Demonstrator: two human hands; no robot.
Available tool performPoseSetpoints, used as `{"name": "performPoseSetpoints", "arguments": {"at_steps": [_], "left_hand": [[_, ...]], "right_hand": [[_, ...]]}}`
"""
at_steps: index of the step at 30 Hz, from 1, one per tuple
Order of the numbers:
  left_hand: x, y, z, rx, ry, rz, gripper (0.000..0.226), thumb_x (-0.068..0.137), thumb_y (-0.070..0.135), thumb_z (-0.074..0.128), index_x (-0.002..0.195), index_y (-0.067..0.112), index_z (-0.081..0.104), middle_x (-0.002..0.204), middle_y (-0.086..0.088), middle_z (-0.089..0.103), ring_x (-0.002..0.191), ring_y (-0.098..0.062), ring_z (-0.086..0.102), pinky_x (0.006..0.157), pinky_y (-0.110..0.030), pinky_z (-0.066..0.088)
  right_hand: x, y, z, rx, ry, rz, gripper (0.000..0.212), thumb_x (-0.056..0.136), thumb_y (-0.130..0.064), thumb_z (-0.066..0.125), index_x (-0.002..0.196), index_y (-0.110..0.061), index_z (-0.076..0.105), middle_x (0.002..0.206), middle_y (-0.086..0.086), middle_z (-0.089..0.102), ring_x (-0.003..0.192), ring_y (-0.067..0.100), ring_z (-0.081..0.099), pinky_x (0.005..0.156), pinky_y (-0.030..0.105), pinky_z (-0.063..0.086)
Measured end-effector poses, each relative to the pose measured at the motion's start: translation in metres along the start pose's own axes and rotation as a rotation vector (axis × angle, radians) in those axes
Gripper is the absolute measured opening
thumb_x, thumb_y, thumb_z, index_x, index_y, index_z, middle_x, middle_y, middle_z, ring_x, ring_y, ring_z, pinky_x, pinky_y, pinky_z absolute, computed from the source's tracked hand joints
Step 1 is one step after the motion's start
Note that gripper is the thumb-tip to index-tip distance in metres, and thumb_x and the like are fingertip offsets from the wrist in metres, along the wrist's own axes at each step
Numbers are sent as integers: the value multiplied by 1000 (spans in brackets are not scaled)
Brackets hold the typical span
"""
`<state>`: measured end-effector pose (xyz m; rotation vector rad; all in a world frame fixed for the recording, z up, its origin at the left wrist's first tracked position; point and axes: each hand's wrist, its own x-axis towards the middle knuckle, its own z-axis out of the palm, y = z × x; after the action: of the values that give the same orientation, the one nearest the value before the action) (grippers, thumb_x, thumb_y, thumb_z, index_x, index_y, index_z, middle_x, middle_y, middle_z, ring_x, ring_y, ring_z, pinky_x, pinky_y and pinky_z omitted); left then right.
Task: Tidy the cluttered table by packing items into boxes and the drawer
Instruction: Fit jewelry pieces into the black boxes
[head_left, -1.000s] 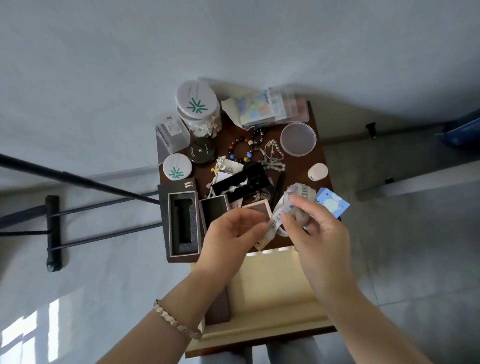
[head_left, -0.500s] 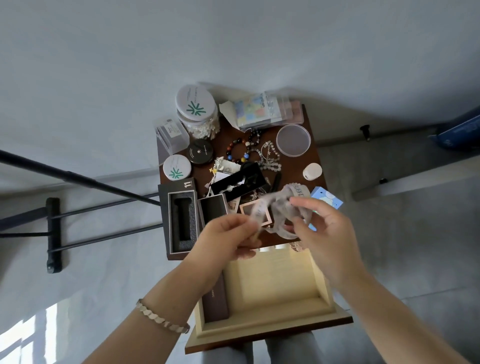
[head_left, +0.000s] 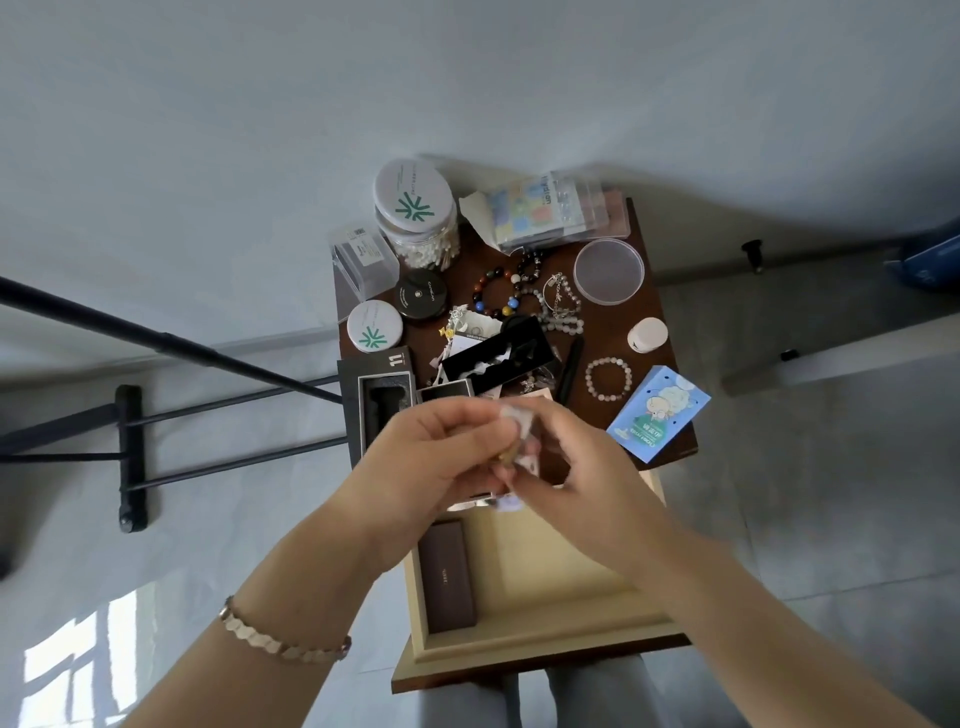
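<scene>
Left hand (head_left: 431, 462) and right hand (head_left: 587, 483) grip a crumpled pale strip (head_left: 515, 420) over the open drawer (head_left: 545, 640); one brown case (head_left: 448, 577) inside, worktop (head_left: 613, 325) crowded: barely begun, I'd judge.

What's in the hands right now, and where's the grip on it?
The left hand and right hand both pinch a small pale bunched strip between them; blur hides exactly where.

Black metal rack (head_left: 130, 457) at left; white wall (head_left: 467, 78) behind; sunlit patch (head_left: 78, 665) on grey floor (head_left: 831, 519).
</scene>
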<state>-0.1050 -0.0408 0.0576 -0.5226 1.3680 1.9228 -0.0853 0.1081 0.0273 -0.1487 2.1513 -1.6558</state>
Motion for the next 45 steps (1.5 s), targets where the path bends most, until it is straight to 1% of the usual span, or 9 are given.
{"name": "performPoseSetpoints", "arguments": {"at_steps": [4,10,14,19,24,29,33,40,45], "left_hand": [[6,0,-23,-501,18,-21,40,49,6,84,86,16,74,74,-5,69,45,-7,54,45,-16,49],[8,-5,-28,-599,-142,-90,57,44,3,90,98,17,75,107,-11,70,48,-8,53,47,-19,48],[7,1,-14,-391,-79,-36,27,69,3,64,86,19,78,99,1,73,53,-7,58,51,-18,51],[16,-6,2,-86,197,192,37,89,-6,47,91,19,74,90,3,74,77,-11,63,73,-20,55],[18,-13,18,23,247,197,32,91,-4,49,100,19,71,73,0,70,61,-10,61,55,-17,51],[23,-20,13,-9,382,282,16,86,0,60,92,14,66,79,3,70,71,-7,65,69,-24,54],[24,-22,10,-58,50,115,43,89,40,52,112,4,60,88,-8,69,73,-17,64,73,-31,54],[26,-25,15,-32,107,159,28,99,16,33,80,10,53,66,0,61,73,-14,64,69,-31,52],[22,-27,0,755,75,296,26,99,21,35,81,18,52,67,8,49,59,0,46,58,-11,37]], "right_hand": [[-4,2,-3,51,34,61,10,91,-33,49,88,-33,59,62,-11,60,61,7,58,71,33,52],[-7,-5,-10,186,-20,173,17,86,-27,53,83,-13,63,75,-4,71,75,2,65,72,10,47],[-2,-6,-5,231,38,196,14,91,-10,52,89,-17,64,73,-1,72,69,9,69,66,13,49],[6,-13,3,345,167,230,25,95,-16,42,86,-15,66,66,0,68,58,5,63,57,11,47],[9,-15,9,448,243,316,22,92,-14,49,82,-10,68,60,-5,65,53,5,58,59,19,50],[9,-10,3,736,281,455,18,84,-20,54,85,-10,69,68,3,69,47,10,54,64,37,49],[4,-16,-2,830,159,499,28,68,-29,58,83,-9,70,65,4,67,45,10,54,58,30,49],[-8,-7,0,682,-25,574,22,75,-33,58,76,-14,70,63,3,64,51,13,55,59,28,52],[-10,-5,-9,621,-78,659,37,94,-24,47,63,-16,67,50,-1,55,52,16,46,54,24,48]]}}
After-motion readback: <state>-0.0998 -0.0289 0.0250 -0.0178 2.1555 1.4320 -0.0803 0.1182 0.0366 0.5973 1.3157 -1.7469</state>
